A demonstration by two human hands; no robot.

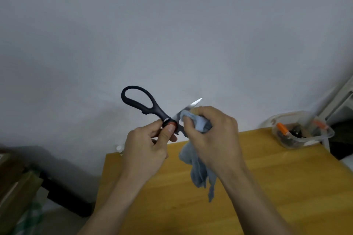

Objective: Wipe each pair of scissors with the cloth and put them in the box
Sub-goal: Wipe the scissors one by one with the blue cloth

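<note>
The left hand [150,143] pinches the black scissors [150,109] at the pivot, above the far edge of the wooden table [286,177]. One handle loop points up-left, the blade tip up-right. The right hand [212,135] grips the blue cloth [198,171] around the blade. The box [303,131] sits far right

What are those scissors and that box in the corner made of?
Scissors: the blade looks like bright polished steel, glinting and serrated; the handles look like matte black plastic. Box: seemingly clear plastic, since its contents show through the walls.
</note>
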